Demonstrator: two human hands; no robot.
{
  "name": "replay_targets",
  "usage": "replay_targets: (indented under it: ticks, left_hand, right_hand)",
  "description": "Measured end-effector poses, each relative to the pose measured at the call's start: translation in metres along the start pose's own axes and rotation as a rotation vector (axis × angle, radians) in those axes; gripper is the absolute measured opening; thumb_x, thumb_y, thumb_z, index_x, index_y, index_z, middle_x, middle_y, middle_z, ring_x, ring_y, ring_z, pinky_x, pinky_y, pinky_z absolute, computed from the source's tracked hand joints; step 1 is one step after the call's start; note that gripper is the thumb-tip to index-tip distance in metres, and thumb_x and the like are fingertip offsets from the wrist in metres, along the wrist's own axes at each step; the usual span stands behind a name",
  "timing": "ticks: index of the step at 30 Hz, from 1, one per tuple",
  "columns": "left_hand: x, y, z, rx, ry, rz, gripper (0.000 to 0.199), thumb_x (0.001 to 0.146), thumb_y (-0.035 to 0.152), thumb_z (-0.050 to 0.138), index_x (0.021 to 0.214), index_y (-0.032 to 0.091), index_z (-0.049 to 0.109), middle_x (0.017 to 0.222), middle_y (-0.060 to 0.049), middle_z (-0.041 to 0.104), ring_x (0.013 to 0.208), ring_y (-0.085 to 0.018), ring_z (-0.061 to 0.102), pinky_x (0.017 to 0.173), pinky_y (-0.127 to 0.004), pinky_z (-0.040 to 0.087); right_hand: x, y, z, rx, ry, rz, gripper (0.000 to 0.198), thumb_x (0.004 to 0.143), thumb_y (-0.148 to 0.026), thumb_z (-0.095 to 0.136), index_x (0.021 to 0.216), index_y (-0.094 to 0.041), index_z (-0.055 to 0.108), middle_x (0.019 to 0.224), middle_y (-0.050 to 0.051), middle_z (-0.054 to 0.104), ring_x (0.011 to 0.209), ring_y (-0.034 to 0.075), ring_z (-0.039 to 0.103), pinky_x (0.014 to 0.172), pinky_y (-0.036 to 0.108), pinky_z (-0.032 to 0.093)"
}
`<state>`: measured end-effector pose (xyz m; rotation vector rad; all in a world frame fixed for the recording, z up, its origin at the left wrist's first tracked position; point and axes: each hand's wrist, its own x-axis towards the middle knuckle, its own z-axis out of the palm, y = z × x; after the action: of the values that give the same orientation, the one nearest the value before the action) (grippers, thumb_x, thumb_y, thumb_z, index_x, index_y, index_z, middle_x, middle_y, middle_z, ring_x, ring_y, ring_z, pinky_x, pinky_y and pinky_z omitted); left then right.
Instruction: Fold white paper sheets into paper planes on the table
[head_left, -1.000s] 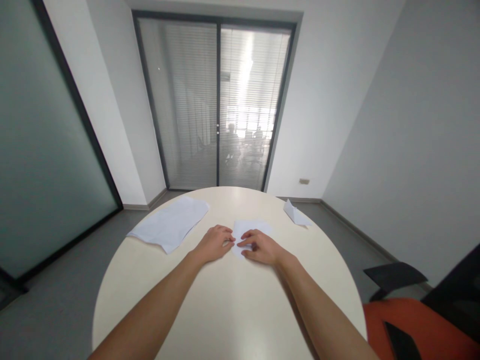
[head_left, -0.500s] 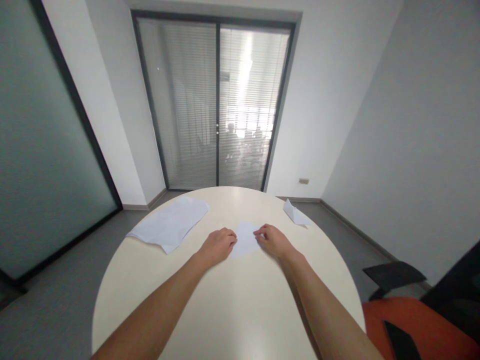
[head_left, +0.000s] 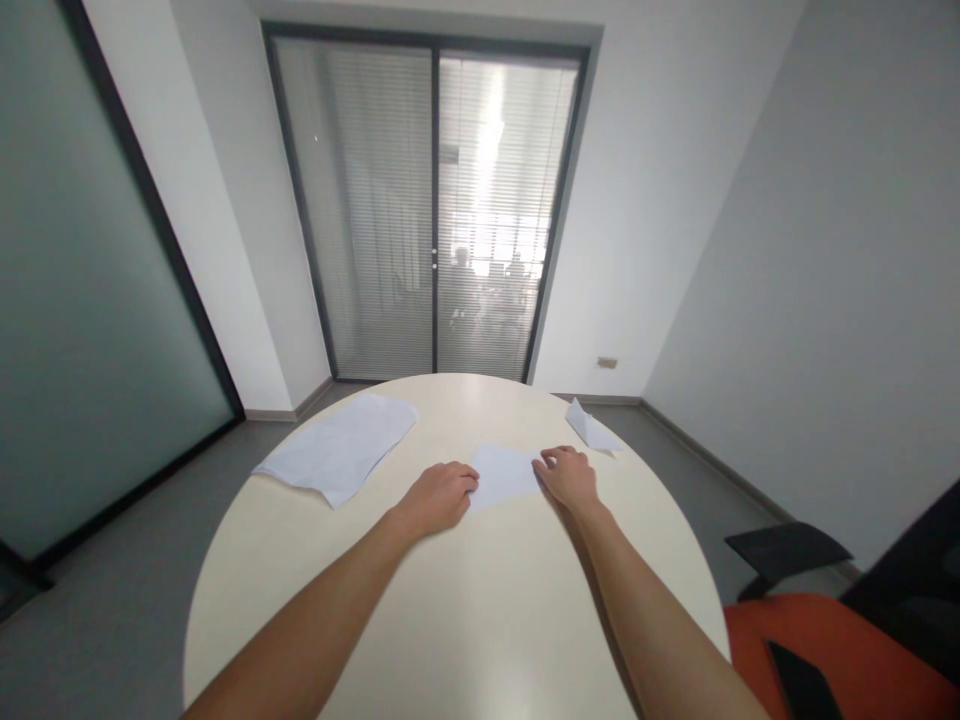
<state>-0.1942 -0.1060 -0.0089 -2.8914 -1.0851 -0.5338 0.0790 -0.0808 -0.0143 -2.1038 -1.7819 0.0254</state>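
A small white sheet of paper [head_left: 504,477] lies on the round table between my hands. My left hand [head_left: 444,495] rests at its left edge, with the fingers bent together and closed on the paper's margin. At the opposite edge is my right hand [head_left: 568,478], its thumb and fingertips drawn together on the paper's right side. The fingers partly hide both edges of the sheet.
The cream round table [head_left: 450,620] carries a larger white sheet [head_left: 341,447] at the left and a folded piece of white paper [head_left: 591,430] at the far right. An orange chair [head_left: 832,645] with black armrests stands at the right. Beyond is a glass door [head_left: 360,220] with blinds.
My right hand has moved to the right, and more of the small sheet shows between the hands. My left hand has shifted slightly right. The other papers stay where they were.
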Motion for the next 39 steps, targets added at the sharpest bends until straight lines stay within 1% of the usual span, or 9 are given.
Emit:
replay_targets:
  ticks: [4,10,13,16,20,24,27,33,39]
  left_hand:
    - [0.000,0.002,-0.002,-0.011,0.005,0.000,0.028,0.086,0.012,0.047,0.099,0.020,0.071,0.122,-0.004,0.069,0.112,-0.021,0.062,0.102,-0.036,0.047]
    - [0.000,0.004,-0.004,0.011,0.008,0.003,0.028,0.089,0.015,0.046,0.101,0.019,0.071,0.120,-0.005,0.069,0.109,-0.022,0.064,0.097,-0.037,0.049]
    - [0.000,0.006,-0.005,0.017,0.004,-0.011,0.026,0.092,0.020,0.046,0.103,0.020,0.070,0.119,-0.006,0.070,0.107,-0.022,0.064,0.095,-0.037,0.049]
    - [0.000,0.007,-0.005,0.035,-0.002,-0.045,0.026,0.094,0.035,0.050,0.103,0.020,0.069,0.117,-0.007,0.069,0.107,-0.024,0.064,0.093,-0.038,0.049]
    - [0.000,0.008,-0.006,0.076,-0.008,-0.094,0.031,0.093,0.044,0.053,0.108,0.021,0.067,0.115,-0.008,0.068,0.106,-0.025,0.063,0.092,-0.040,0.049]
    - [-0.001,0.006,-0.005,0.100,0.002,-0.135,0.037,0.092,0.048,0.053,0.118,0.024,0.064,0.120,-0.008,0.065,0.106,-0.026,0.063,0.092,-0.040,0.049]
    - [-0.002,0.005,-0.004,0.104,-0.001,-0.158,0.040,0.092,0.050,0.052,0.119,0.024,0.063,0.123,-0.008,0.063,0.108,-0.027,0.061,0.093,-0.041,0.048]
    - [-0.002,0.003,0.000,0.083,0.013,-0.172,0.039,0.095,0.047,0.048,0.120,0.021,0.064,0.131,-0.011,0.060,0.118,-0.028,0.057,0.100,-0.044,0.045]
    - [-0.004,-0.002,0.003,0.075,0.025,-0.177,0.039,0.096,0.046,0.047,0.120,0.020,0.064,0.131,-0.011,0.061,0.119,-0.029,0.057,0.100,-0.045,0.046]
  right_hand:
    - [0.004,0.002,0.005,0.015,-0.029,0.022,0.040,0.087,-0.045,0.056,0.118,-0.026,0.072,0.135,0.010,0.059,0.119,0.036,0.052,0.095,0.050,0.043]
    - [0.006,0.001,0.009,0.054,-0.030,0.007,0.037,0.087,-0.039,0.056,0.120,-0.025,0.070,0.136,0.010,0.059,0.121,0.036,0.051,0.097,0.052,0.041]
    - [0.006,-0.001,0.009,0.083,-0.028,0.002,0.036,0.087,-0.034,0.058,0.119,-0.023,0.067,0.127,0.010,0.065,0.120,0.034,0.053,0.096,0.049,0.042]
    - [0.007,-0.001,0.008,0.130,-0.026,-0.012,0.034,0.087,-0.030,0.058,0.119,-0.022,0.066,0.111,0.009,0.071,0.113,0.029,0.058,0.093,0.042,0.044]
    - [0.009,0.000,0.010,0.175,-0.031,-0.120,0.034,0.088,-0.026,0.056,0.120,-0.021,0.068,0.106,0.007,0.073,0.105,0.024,0.063,0.089,0.033,0.046]
    - [0.010,0.002,0.012,0.134,-0.041,-0.265,0.032,0.091,-0.023,0.052,0.112,-0.021,0.075,0.108,0.009,0.073,0.106,0.023,0.062,0.095,0.031,0.043]
    - [0.008,0.000,0.009,0.118,-0.038,-0.343,0.031,0.092,-0.024,0.051,0.110,-0.022,0.077,0.107,0.009,0.073,0.105,0.023,0.061,0.095,0.030,0.041]
    - [0.002,-0.006,0.000,0.078,-0.068,-0.419,0.034,0.093,-0.023,0.049,0.115,-0.020,0.074,0.107,0.009,0.071,0.102,0.022,0.059,0.094,0.029,0.041]
    - [-0.005,-0.013,-0.009,0.071,-0.154,-0.498,0.035,0.092,-0.021,0.047,0.116,-0.020,0.073,0.111,0.010,0.068,0.105,0.022,0.058,0.095,0.029,0.041]
